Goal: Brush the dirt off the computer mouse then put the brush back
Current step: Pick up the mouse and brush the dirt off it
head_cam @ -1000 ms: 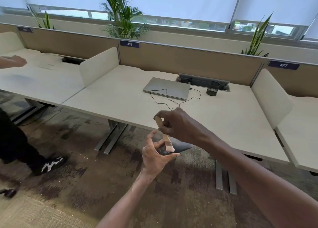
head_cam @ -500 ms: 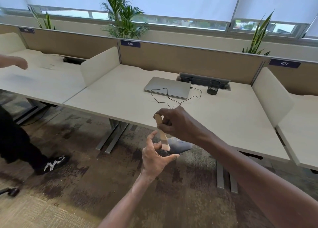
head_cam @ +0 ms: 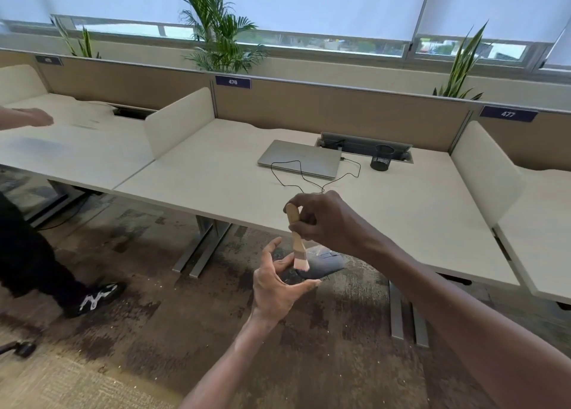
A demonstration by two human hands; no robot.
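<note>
Nearest, the left hand (head_cam: 275, 285) cups the computer mouse (head_cam: 321, 266) out over the carpet, in front of the desk edge, with its thumb curled under the near side and its fingers wrapped round the far one. Just above, the right hand (head_cam: 321, 220) pinches the wooden handle of the brush (head_cam: 296, 238), fingers curled tight round it; the brush hangs nearly upright with its pale bristles touching the rear top of the mouse. So the brushing looks to be under way (how much dirt is left on the dark shell I cannot tell, though pale specks lie scattered on the carpet (head_cam: 185, 331) below). What remains, as I judge it, is to finish the strokes, set the mouse down, and return the brush.

Further out lies the desk (head_cam: 216, 186), where the mouse's thin black cable (head_cam: 296, 174) loops toward a closed laptop (head_cam: 301, 158). Beside the laptop stands a black mesh pen cup (head_cam: 381, 158), a likely home for the brush, though that is a guess. Off to the left, another person's hand (head_cam: 37, 118) reaches over the neighbouring desk, and plants line the window ledge beyond.
</note>
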